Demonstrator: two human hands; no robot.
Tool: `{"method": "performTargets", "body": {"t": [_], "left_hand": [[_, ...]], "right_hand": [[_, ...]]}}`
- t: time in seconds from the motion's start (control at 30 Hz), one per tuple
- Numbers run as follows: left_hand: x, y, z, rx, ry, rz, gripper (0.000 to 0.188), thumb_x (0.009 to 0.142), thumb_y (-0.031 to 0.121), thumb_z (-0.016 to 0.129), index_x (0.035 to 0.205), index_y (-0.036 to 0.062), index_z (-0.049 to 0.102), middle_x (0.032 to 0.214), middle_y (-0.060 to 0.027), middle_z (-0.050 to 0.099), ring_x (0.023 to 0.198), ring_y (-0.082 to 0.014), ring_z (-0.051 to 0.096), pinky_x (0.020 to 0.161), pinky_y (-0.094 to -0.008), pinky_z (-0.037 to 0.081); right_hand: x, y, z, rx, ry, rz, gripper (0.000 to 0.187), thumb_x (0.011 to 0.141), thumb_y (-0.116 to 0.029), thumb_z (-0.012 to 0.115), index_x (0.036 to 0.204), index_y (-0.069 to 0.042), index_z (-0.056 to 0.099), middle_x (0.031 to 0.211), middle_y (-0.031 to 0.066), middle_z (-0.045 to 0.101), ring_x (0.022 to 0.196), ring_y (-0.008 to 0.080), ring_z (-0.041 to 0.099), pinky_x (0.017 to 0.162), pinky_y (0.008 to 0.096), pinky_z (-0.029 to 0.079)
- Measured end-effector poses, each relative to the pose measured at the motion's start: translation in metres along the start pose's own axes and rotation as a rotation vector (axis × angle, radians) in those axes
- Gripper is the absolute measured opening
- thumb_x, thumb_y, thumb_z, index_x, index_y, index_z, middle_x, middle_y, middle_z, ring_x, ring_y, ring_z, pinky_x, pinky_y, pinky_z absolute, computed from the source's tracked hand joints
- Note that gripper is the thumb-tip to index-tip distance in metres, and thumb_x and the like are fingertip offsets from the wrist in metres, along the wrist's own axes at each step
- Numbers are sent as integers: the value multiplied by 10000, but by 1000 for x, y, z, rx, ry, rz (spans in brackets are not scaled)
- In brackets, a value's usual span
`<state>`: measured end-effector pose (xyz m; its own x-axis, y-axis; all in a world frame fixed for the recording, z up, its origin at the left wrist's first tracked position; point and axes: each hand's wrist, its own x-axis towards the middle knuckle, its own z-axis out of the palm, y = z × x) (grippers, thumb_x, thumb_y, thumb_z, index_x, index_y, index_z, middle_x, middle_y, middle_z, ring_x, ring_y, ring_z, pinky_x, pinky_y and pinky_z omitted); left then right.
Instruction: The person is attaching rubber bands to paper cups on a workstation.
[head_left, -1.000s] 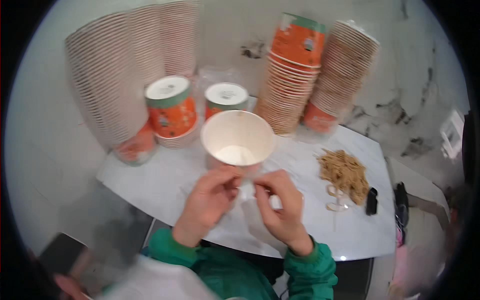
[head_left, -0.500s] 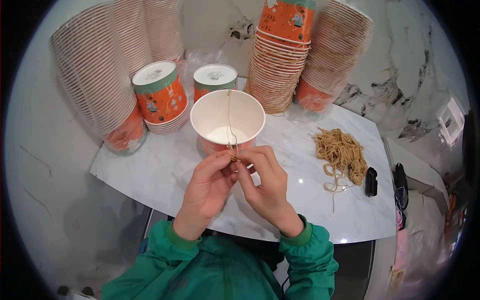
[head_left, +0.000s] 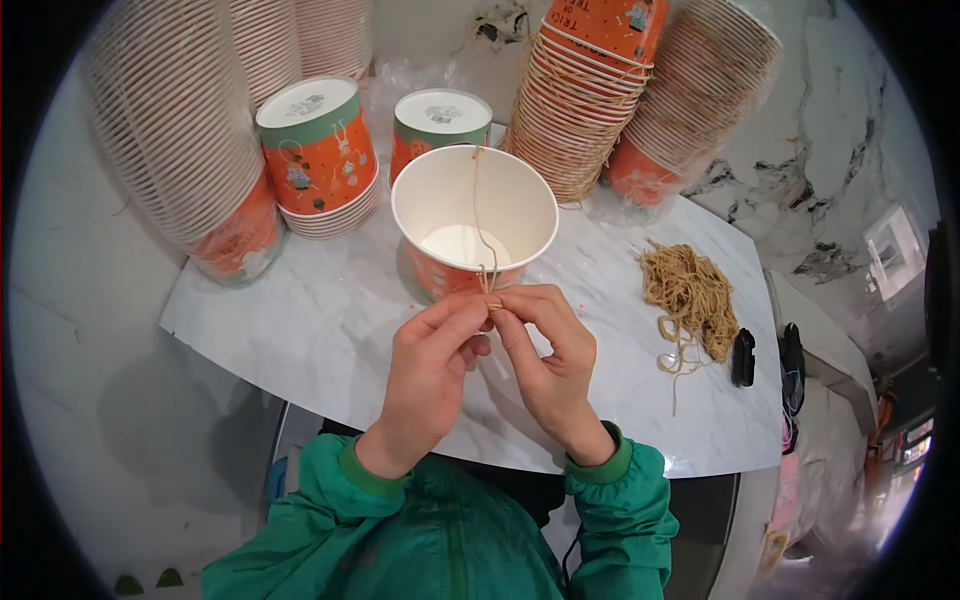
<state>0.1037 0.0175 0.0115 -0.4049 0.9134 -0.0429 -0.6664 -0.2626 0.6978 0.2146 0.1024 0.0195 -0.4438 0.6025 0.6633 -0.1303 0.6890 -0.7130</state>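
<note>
A white-lined orange paper bucket (head_left: 425, 205) stands upright just beyond my hands, its mouth open toward me. A thin tan cord (head_left: 479, 200) runs from its far rim down across the inside to the near rim, where strands come together at my fingertips. My left hand (head_left: 425, 370) pinches the cord between thumb and forefinger. Against it, my right hand (head_left: 552, 365) pinches the same cord, both sets of fingertips meeting just in front of the near rim. Whether a knot sits between them is hidden by the fingers.
A tan cord pile (head_left: 690, 295) lies at the right beside a small black object (head_left: 743, 357). Bagged bucket stacks (head_left: 165, 130) rise at the left. Upturned orange buckets (head_left: 318, 160), a corded bucket stack (head_left: 580, 110) and another bagged stack (head_left: 690, 90) line the marble table's (head_left: 290, 330) back.
My fingertips have closed in on the cord, and the small loop that showed between them is no longer visible. The view has shifted, with the bucket appearing larger.
</note>
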Motion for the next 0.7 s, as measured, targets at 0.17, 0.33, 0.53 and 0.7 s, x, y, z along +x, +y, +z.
{"method": "performTargets", "body": {"t": [0.17, 0.33, 0.53, 0.7], "left_hand": [[-3, -3, 0, 190, 63, 65, 206, 1021, 163, 624, 1138, 32, 731, 994, 6, 682, 853, -75, 593, 721, -232, 427], [-2, -4, -3, 199, 66, 91, 187, 1019, 150, 631, 1119, 26, 730, 918, 5, 685, 803, -73, 594, 699, -228, 441], [5, 0, -10, 185, 51, 127, 179, 1018, 139, 645, 1111, 4, 718, 939, -18, 710, 810, -76, 607, 716, -238, 492], [6, -1, -5, 236, 69, 185, 147, 1015, 131, 649, 1064, 4, 707, 915, -22, 702, 794, -80, 604, 710, -235, 490]], "right_hand": [[-2, 1, -1, -39, -18, 13, 163, 908, 72, 654, 1063, 47, 703, 1016, 143, 701, 858, 218, 698, 759, 291, 557], [-4, 2, -1, -30, -36, 40, 146, 947, 61, 607, 1072, 49, 682, 1018, 133, 698, 849, 190, 687, 754, 284, 550], [-7, 5, 0, 263, -40, 260, 139, 990, 28, 578, 1098, 38, 666, 1043, 99, 685, 887, 153, 675, 779, 285, 549], [-5, -2, 3, 197, -80, 155, 124, 995, 1, 604, 1093, 34, 671, 1057, 88, 677, 898, 152, 676, 780, 281, 551]]}}
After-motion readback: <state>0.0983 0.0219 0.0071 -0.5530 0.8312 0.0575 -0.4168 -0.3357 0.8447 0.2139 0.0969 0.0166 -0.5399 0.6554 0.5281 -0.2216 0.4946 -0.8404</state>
